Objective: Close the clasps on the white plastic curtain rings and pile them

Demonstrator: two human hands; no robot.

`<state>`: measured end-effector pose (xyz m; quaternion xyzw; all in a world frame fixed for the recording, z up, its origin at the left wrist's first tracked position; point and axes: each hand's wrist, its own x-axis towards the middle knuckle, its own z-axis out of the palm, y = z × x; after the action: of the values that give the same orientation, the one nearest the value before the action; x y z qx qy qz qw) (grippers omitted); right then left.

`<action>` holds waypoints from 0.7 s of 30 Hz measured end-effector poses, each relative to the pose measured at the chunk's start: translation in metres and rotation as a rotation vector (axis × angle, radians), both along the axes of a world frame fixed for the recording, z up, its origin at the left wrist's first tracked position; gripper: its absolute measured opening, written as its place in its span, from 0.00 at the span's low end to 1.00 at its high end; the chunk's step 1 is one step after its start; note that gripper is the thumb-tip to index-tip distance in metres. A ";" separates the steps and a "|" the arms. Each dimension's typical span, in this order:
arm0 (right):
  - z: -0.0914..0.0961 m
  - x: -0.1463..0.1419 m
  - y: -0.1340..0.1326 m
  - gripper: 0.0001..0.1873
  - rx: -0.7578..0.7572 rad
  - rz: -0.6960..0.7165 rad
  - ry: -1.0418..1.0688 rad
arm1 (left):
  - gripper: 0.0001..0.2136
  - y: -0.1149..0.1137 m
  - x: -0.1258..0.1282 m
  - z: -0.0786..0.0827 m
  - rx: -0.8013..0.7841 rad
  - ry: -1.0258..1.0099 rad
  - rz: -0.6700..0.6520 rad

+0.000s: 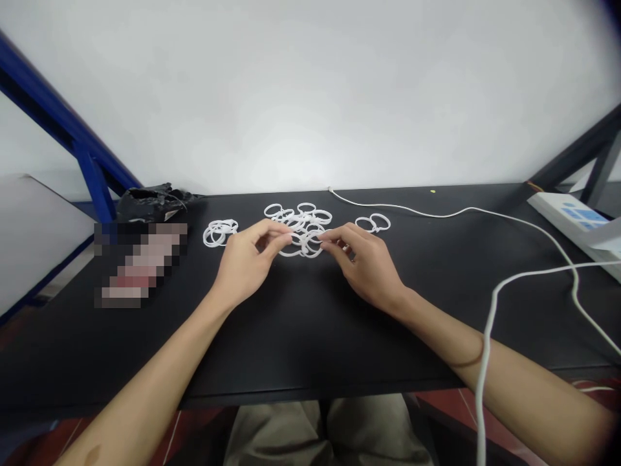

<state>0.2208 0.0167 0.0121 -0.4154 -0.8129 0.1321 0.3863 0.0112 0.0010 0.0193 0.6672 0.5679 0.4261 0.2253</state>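
My left hand (246, 262) is closed, thumb and fingertips pinching the left side of some thin white loops that look like closed cable ties (303, 251). On the right side of the same loops, my right hand (369, 264) has its thumb and fingers pinched together. Just behind my fingers lies a pile of similar loops (307, 208), overlapping one another. A smaller cluster of loops (213, 234) sits left of my left hand. Beyond my right hand, two joined loops (380, 222) rest on the black table. Fingers hide part of the held loops.
A white cable (422, 212) crosses the back and right of the black table (310, 336); a nearer stretch (490, 317) passes in front of my right forearm. A black plastic bag (145, 204) and a blurred-out patch are at left. A white box (572, 217) stands at right.
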 end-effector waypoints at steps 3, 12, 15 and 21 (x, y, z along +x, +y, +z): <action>-0.001 0.000 0.000 0.05 0.009 -0.011 0.014 | 0.08 0.001 -0.003 0.003 0.027 -0.042 0.087; 0.008 0.004 0.003 0.06 0.051 0.014 0.096 | 0.09 0.003 -0.002 -0.004 -0.004 0.293 0.032; 0.011 0.004 0.003 0.06 0.071 0.013 0.111 | 0.12 0.002 0.000 -0.008 0.097 0.424 0.017; 0.004 -0.002 -0.004 0.03 0.080 0.074 0.088 | 0.15 -0.006 0.005 -0.001 0.207 0.417 -0.100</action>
<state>0.2191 0.0128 0.0165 -0.3630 -0.8147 0.1320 0.4325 0.0164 -0.0047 0.0180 0.7876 0.5217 0.3234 0.0541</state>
